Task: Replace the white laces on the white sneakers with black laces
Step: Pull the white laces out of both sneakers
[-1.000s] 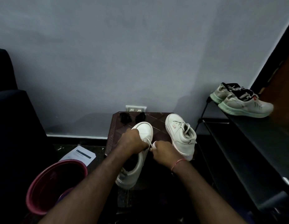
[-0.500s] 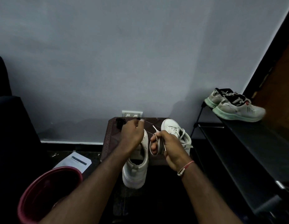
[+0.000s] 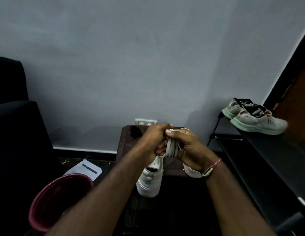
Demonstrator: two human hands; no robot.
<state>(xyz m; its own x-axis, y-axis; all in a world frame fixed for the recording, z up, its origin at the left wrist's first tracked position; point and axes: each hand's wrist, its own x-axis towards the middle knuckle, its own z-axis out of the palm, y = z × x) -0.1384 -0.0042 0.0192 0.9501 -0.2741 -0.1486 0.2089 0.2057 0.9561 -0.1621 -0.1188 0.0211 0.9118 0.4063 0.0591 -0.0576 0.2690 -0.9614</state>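
Note:
A white sneaker [image 3: 149,180] without laces lies heel-toward-me on the small brown table [image 3: 122,145]. The second white sneaker [image 3: 191,171] is mostly hidden under my right wrist. Above them my right hand [image 3: 189,149] grips a coiled bundle of white lace [image 3: 170,148]. My left hand [image 3: 152,139] is closed against that bundle from the left, pinching its upper end. A small pile of black laces [image 3: 135,130] rests at the table's far left corner.
A maroon bucket [image 3: 46,201] stands at lower left beside a sheet of paper [image 3: 83,169] on the floor. A black rack [image 3: 261,150] on the right carries a grey pair of sneakers [image 3: 254,118]. A dark chair [image 3: 13,133] fills the left.
My hands left the laceless sneaker, rose and came together. The pulled-out white lace is now wound into a bundle held between both hands.

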